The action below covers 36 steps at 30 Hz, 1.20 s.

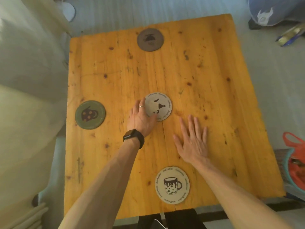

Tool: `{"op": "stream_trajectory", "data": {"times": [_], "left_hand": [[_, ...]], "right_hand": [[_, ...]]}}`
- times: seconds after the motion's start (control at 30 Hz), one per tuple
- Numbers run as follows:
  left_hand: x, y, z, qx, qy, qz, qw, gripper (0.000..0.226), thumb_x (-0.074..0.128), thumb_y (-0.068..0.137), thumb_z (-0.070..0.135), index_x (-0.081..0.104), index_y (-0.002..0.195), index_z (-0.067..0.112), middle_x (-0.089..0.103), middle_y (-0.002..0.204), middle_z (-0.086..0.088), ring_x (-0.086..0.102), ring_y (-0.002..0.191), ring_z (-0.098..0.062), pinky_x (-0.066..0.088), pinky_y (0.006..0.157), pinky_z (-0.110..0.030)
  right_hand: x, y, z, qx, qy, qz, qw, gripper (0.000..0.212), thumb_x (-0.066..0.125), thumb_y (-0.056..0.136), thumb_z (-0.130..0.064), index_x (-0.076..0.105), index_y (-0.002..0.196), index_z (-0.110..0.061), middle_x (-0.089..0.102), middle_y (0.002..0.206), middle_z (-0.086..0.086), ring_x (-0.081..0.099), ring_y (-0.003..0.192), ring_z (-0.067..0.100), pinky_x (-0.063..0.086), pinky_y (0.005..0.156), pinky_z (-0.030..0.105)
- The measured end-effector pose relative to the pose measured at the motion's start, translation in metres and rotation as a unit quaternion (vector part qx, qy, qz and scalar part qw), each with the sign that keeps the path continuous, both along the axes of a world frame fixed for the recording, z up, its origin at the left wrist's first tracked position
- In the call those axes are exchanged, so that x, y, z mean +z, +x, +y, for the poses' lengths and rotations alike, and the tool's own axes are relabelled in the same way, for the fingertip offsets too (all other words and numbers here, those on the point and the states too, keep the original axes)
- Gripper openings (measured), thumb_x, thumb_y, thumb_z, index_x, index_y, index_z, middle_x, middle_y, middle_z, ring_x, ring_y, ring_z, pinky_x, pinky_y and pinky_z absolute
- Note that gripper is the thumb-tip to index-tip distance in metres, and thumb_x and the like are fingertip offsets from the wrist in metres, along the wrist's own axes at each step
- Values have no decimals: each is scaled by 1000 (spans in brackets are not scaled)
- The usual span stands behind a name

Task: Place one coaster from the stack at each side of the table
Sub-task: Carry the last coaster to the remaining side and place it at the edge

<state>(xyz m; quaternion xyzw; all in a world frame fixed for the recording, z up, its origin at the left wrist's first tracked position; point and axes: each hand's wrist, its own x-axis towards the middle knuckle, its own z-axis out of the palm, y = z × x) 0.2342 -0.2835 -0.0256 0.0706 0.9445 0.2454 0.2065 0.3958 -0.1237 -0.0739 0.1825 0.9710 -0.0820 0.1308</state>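
Head view shows the left hand (140, 119) pinching the round pale printed coaster (160, 106) mid-table, right hand (192, 143) spread flat on the yellow wooden table (214, 80).

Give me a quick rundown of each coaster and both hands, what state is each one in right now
Brown coaster: flat, at far side.
Green coaster: flat, at left side.
Mug coaster: flat, at near side.
Center coaster: mid-table, left fingers on its edge.
Left hand: touching the center coaster, grip unclear.
Right hand: open, palm down on table.
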Motion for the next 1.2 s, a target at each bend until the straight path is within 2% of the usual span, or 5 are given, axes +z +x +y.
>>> {"op": "stream_trajectory", "data": {"times": [0.53,0.7,0.87,1.0,1.2], "left_hand": [[24,-33,7,70,10,-100,992,29,49,96,30,59,123,26,64,117,-6,66,87,-26,55,69,-33],[63,-5,-13,204,183,-230,934,22,63,92,20,62,114,20,73,90,-4,71,66,-17,56,56,-27],[115,54,-13,252,313,-323,857,14,70,88,16,62,98,22,74,87,-8,74,68,-22,56,56,-27],[141,109,-2,191,334,-377,843,17,71,88,17,63,103,19,76,85,-8,72,68,-25,57,56,-29],[158,164,29,67,272,-454,846,26,70,89,15,58,112,14,73,96,-10,72,72,-24,57,64,-33]], "right_hand": [[36,-22,5,-9,-109,-186,977,76,19,100,-61,-33,149,-35,-49,152,3,-42,141,26,-18,115,60],[96,-30,11,-207,-364,-159,894,72,40,99,-60,21,158,-23,10,168,2,18,152,26,24,120,49],[161,27,-6,-378,-536,12,755,48,43,93,-70,59,121,-34,68,126,-6,68,104,10,51,98,43],[195,91,-19,-457,-546,144,688,43,62,87,-64,61,118,-35,76,104,-17,76,86,12,60,72,31],[214,170,-18,-519,-458,229,684,16,67,95,-25,59,105,-33,74,95,-3,74,72,9,57,60,18]]}}
